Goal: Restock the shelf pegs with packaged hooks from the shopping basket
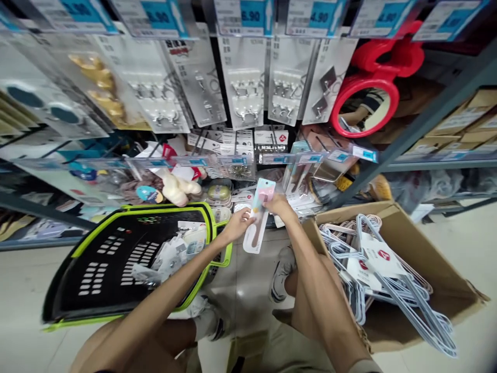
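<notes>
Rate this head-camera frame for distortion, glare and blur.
Head view: the wide lens slants the grey shelf upright steeply; glare whitens the hanging hook packs; the price tags along the top are soft; the carded pack held by the left hand and right hand is fairly sharp.

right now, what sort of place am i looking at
Most likely a household-goods shop aisle: price tags along the shelf rails, carded hooks hanging on pegs, and a green-rimmed shopping basket on the floor. The left hand and right hand hold a pink carded pack.
</notes>
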Tool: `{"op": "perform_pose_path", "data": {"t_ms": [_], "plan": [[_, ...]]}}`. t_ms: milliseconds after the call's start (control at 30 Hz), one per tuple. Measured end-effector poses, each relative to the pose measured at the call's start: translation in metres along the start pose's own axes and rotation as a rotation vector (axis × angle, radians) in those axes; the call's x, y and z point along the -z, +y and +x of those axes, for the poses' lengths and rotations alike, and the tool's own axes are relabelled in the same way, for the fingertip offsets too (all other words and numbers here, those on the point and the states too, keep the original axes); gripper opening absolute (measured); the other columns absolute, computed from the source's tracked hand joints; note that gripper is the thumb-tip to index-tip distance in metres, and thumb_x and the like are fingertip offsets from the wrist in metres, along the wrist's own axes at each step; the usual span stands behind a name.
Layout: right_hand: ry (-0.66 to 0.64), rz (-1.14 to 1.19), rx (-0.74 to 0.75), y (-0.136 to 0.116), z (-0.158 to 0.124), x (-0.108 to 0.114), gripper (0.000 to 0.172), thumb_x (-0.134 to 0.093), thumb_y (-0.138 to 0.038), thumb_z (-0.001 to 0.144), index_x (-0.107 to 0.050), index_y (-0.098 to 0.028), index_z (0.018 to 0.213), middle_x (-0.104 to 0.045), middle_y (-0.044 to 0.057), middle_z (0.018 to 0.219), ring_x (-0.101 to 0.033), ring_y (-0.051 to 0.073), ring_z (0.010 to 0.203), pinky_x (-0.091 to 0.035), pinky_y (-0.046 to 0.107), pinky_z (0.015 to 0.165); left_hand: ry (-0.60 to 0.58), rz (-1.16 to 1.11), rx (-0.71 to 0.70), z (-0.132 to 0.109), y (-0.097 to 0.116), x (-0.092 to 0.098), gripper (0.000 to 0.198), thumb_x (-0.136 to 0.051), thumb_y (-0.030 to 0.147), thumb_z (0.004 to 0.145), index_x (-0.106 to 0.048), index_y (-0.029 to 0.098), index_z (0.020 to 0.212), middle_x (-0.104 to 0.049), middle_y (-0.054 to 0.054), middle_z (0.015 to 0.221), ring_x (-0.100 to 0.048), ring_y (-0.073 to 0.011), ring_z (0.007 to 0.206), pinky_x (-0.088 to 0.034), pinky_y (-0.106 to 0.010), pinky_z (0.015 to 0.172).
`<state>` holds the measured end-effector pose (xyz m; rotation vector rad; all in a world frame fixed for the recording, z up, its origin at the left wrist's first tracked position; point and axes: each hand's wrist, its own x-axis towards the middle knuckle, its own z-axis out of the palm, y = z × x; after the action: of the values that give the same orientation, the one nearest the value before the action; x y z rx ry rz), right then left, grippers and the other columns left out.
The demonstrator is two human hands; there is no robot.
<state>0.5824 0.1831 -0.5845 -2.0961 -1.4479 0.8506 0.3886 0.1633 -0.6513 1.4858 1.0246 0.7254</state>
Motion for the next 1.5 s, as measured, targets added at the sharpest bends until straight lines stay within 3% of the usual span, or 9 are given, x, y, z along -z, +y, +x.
{"op": "perform_pose_path", "data": {"t_ms": [100,200,400,633,867,1133,1367,1500], "plan": [[0.052,-0.111,-0.113,0.013,0.005,0.028,0.024,-0.078,-0.03,0.076,-0.075,-0.017,0.095,-0.077,0.014,0.103,-0.072,0.027,0.101,-0.054,0.037,0.086,-0.052,-0.082,0.021,0.028,0.003,-0.031,0.042,-0.077,0.05,0.075,-0.06,0.019,0.096,-0.063,0.002,0.071,-0.057,-0.0128,0.057,-0.044,-0.022,0.05],[0.134,-0.134,-0.133,0.018,0.003,0.048,0.03,-0.075,-0.027,0.079,-0.074,-0.016,0.106,-0.074,0.018,0.114,-0.07,0.03,0.109,-0.054,0.038,0.088,-0.086,-0.125,0.017,0.048,0.007,-0.054,0.044,-0.078,0.052,0.073,-0.06,0.018,0.095,-0.063,0.002,0.069,-0.057,-0.0129,0.056,-0.045,-0.023,0.05],[0.222,-0.064,-0.184,0.035,-0.006,0.074,0.023,-0.07,-0.02,0.082,-0.073,-0.015,0.105,-0.074,0.021,0.114,-0.07,0.032,0.109,-0.053,0.037,0.089,-0.089,-0.061,-0.078,0.074,0.016,-0.084,0.037,-0.075,0.048,0.078,-0.065,0.017,0.096,-0.063,0.002,0.07,-0.056,-0.0125,0.06,-0.042,-0.022,0.055],[0.401,-0.055,-0.161,0.05,-0.017,0.087,0.023,-0.059,-0.025,0.092,-0.066,-0.016,0.111,-0.074,0.019,0.11,-0.07,0.031,0.105,-0.052,0.039,0.087,-0.076,-0.045,-0.126,0.102,0.028,-0.114,0.037,-0.076,0.048,0.077,-0.068,0.016,0.092,-0.065,0.0,0.071,-0.056,-0.0132,0.062,-0.042,-0.023,0.057],[0.463,0.006,-0.181,0.044,-0.014,0.09,0.029,-0.055,-0.033,0.098,-0.062,-0.013,0.117,-0.072,0.023,0.112,-0.07,0.033,0.106,-0.051,0.04,0.088,0.022,0.106,-0.229,0.12,0.027,-0.12,0.024,-0.068,0.039,0.085,-0.07,0.017,0.095,-0.071,-0.003,0.079,-0.065,-0.0173,0.072,-0.047,-0.024,0.066],[0.563,0.082,-0.069,0.036,-0.009,0.089,0.035,-0.049,-0.035,0.1,-0.06,-0.012,0.124,-0.07,0.019,0.12,-0.066,0.031,0.112,-0.047,0.037,0.095,0.087,0.149,-0.301,0.122,0.051,-0.12,0.024,-0.062,0.039,0.088,-0.069,0.017,0.095,-0.075,-0.005,0.082,-0.067,-0.0191,0.074,-0.047,-0.025,0.067],[0.619,0.084,-0.023,0.037,0.004,0.086,0.042,-0.041,-0.034,0.104,-0.057,-0.012,0.136,-0.065,0.019,0.129,-0.058,0.029,0.122,-0.043,0.037,0.101,0.078,0.114,-0.254,0.132,0.06,-0.12,0.026,-0.064,0.034,0.083,-0.073,0.013,0.096,-0.072,-0.004,0.072,-0.063,-0.0162,0.065,-0.045,-0.023,0.059],[0.639,0.045,-0.029,0.04,0.015,0.079,0.043,-0.04,-0.032,0.104,-0.058,-0.013,0.138,-0.066,0.018,0.126,-0.058,0.03,0.118,-0.045,0.039,0.097,0.072,0.119,-0.232,0.133,0.059,-0.123,0.023,-0.063,0.033,0.083,-0.073,0.013,0.088,-0.07,-0.002,0.07,-0.061,-0.0148,0.065,-0.047,-0.021,0.059]]}}
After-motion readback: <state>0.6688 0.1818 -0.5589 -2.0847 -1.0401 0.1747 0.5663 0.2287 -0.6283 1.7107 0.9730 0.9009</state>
